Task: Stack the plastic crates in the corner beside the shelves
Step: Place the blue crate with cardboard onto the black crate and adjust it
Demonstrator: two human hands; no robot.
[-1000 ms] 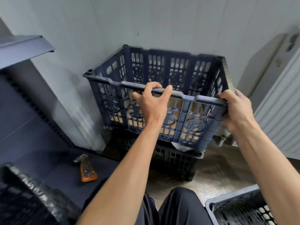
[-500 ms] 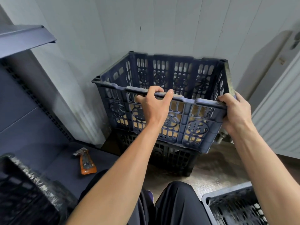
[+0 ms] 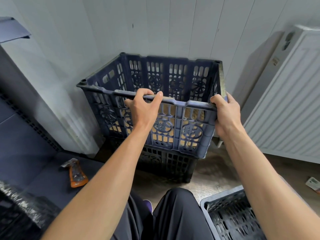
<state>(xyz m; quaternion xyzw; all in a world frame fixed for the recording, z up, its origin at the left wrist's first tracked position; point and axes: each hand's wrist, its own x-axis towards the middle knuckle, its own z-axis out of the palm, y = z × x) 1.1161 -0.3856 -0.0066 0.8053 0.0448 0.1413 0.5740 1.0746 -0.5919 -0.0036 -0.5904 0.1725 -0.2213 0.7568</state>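
Note:
A dark blue slotted plastic crate [image 3: 174,78] sits on top of a black crate [image 3: 173,163] in the corner by the white wall. My left hand [image 3: 143,110] grips the middle of the blue crate's near rim, fingers curled over it. At the crate's near right corner my right hand [image 3: 225,115] holds the rim and side. The blue crate looks slightly turned against the black crate beneath. Something tan shows through its slots.
A dark shelf unit [image 3: 26,135] stands at the left, with an orange packet [image 3: 76,175] on its low board and a dirty black crate [image 3: 17,213] at the bottom left. Another grey crate [image 3: 218,200] is at the bottom right. A white ribbed panel [image 3: 285,110] lines the right.
The blue crate has come down and settled lower over the black crate, moving a little to the right. Both hands stay on its rim.

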